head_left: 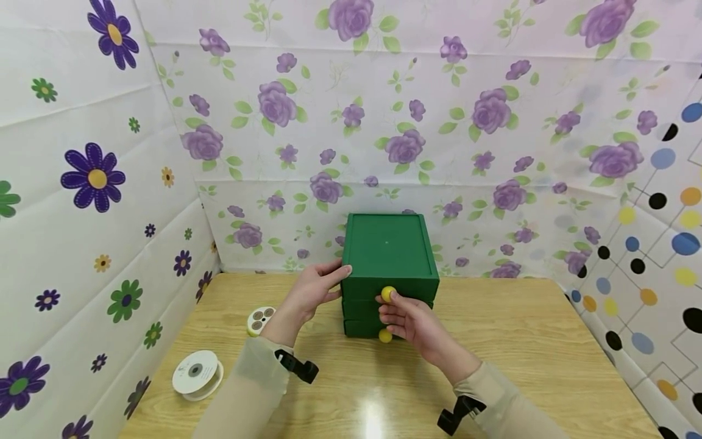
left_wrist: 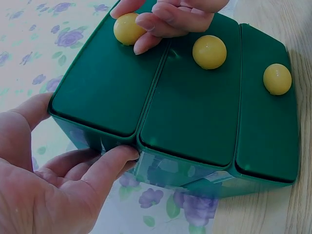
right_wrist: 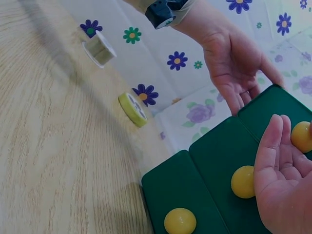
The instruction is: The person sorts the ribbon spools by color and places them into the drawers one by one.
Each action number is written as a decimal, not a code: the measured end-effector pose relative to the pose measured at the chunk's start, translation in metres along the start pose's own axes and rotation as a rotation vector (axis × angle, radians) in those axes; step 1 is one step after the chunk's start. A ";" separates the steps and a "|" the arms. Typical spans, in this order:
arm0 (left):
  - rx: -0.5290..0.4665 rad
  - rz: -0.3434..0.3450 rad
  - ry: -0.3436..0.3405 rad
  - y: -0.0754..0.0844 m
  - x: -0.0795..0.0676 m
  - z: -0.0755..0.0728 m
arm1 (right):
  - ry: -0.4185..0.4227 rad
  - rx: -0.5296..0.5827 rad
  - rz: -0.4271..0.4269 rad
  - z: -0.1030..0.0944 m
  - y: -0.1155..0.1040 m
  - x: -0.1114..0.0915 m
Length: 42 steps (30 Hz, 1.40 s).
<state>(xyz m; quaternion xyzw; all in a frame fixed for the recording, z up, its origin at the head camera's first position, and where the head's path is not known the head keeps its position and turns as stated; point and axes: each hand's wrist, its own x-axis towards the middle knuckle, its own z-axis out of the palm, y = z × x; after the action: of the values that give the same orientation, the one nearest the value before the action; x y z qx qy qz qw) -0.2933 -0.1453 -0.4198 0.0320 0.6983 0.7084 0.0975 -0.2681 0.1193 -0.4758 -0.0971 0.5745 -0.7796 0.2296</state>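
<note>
A small green drawer cabinet (head_left: pixel 389 244) stands on the table, its three drawer fronts each bearing a round yellow knob. My right hand (head_left: pixel 414 323) pinches the top yellow knob (left_wrist: pixel 127 30) between thumb and index finger, the other fingers in front of the drawers below. The middle knob (left_wrist: pixel 209 52) and bottom knob (head_left: pixel 385 336) are untouched. At the cabinet's left side, my left hand (head_left: pixel 315 286) rests with its thumb at the top edge and its fingers along the side wall (left_wrist: pixel 165 168). All three drawers look closed.
Left of the cabinet, a white spool (head_left: pixel 198 373) stands near the table's left edge. A round yellow-green and white item with holes (head_left: pixel 259 319) lies behind my left wrist. A flowered cloth wall (head_left: pixel 351 152) rises behind the cabinet.
</note>
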 end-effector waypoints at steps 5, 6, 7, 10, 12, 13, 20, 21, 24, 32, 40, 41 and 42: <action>0.002 0.002 -0.007 0.001 -0.001 0.001 | 0.005 0.003 0.004 0.000 0.000 -0.001; 0.002 0.003 -0.008 0.001 -0.001 0.001 | 0.006 0.002 0.006 0.001 -0.001 -0.001; 0.001 0.002 -0.008 0.001 -0.001 0.001 | 0.008 0.002 0.008 0.001 -0.001 -0.001; 0.001 0.003 -0.011 0.001 -0.001 0.000 | 0.014 -0.001 0.014 0.002 -0.001 -0.001; -0.002 0.004 -0.013 0.001 -0.001 0.000 | 0.015 -0.009 0.017 0.002 -0.002 -0.001; -0.004 0.003 -0.013 0.001 0.000 0.000 | 0.014 -0.017 0.017 0.002 -0.002 -0.002; -0.006 0.002 -0.015 0.000 0.001 0.001 | -0.024 -0.181 0.025 -0.007 -0.013 -0.007; -0.007 0.002 -0.018 0.000 0.001 0.001 | -0.028 -0.219 0.024 -0.009 -0.016 -0.008; -0.005 -0.002 -0.024 0.000 0.001 0.000 | -0.061 -0.335 0.020 -0.017 -0.025 -0.016; 0.000 -0.014 -0.014 0.000 -0.001 -0.003 | -0.196 -0.566 -0.041 -0.025 -0.064 -0.045; -0.004 -0.014 -0.020 0.001 -0.001 0.000 | 0.084 -0.499 -0.266 -0.041 -0.099 -0.047; 0.000 -0.014 -0.022 0.001 -0.001 0.000 | 0.139 -0.489 -0.288 -0.044 -0.101 -0.045; 0.003 -0.016 -0.022 0.001 -0.001 0.000 | 0.189 -0.488 -0.307 -0.047 -0.103 -0.043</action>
<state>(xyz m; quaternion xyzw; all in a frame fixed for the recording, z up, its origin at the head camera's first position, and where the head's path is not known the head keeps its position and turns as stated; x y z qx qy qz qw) -0.2924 -0.1454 -0.4182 0.0346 0.6984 0.7062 0.1107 -0.2751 0.2037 -0.3896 -0.1620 0.7422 -0.6499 0.0248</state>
